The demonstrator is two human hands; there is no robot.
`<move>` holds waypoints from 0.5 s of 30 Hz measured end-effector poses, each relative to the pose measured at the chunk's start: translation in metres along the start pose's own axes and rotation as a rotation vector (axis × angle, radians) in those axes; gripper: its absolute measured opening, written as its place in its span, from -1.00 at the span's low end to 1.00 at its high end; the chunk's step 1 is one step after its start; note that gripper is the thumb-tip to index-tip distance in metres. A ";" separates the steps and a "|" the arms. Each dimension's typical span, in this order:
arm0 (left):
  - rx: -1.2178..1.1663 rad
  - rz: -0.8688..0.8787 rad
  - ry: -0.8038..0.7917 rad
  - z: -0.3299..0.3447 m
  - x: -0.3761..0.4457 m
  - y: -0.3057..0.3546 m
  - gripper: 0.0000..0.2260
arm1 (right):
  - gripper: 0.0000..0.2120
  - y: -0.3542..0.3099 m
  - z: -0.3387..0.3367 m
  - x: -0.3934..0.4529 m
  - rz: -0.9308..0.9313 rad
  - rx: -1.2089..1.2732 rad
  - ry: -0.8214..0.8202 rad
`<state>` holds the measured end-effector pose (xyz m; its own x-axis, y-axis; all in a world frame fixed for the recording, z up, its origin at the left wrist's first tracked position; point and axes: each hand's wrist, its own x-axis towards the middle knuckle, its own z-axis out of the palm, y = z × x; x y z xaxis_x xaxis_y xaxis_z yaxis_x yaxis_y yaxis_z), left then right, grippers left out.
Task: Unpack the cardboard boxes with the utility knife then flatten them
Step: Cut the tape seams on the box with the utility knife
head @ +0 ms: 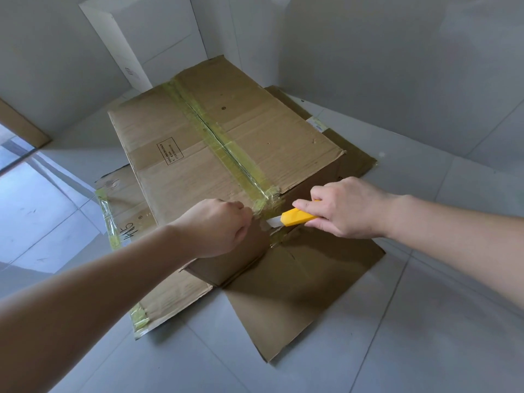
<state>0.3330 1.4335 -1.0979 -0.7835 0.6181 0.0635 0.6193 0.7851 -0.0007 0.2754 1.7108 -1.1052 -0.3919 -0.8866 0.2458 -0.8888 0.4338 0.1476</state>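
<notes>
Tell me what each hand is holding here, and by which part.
The right hand grips the yellow utility knife by its handle. The left hand seems to pinch the tape at the box edge.

Handwritten "145" on flattened cardboard (127,222) at left; printed boxed label (170,151) on box (226,143) top illegible.

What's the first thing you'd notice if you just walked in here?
The bright yellow utility knife in the right hand, its blade at the tape on the near edge of the big cardboard box. The left hand grips that edge beside it. Flattened cardboard lies underneath.
</notes>
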 end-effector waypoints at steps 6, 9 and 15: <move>-0.171 0.064 0.011 -0.003 0.005 -0.011 -0.72 | -0.49 -0.004 0.004 0.005 0.039 0.034 0.044; -0.213 0.083 0.005 -0.001 0.005 -0.013 -0.76 | -0.49 -0.006 0.004 0.002 0.014 0.035 0.057; -0.214 0.078 0.025 0.002 0.005 -0.014 -0.75 | -0.49 -0.012 0.010 0.004 0.060 0.065 0.052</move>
<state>0.3208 1.4257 -1.0995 -0.7329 0.6736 0.0960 0.6767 0.7071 0.2051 0.2821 1.7005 -1.1151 -0.4337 -0.8490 0.3018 -0.8783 0.4732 0.0690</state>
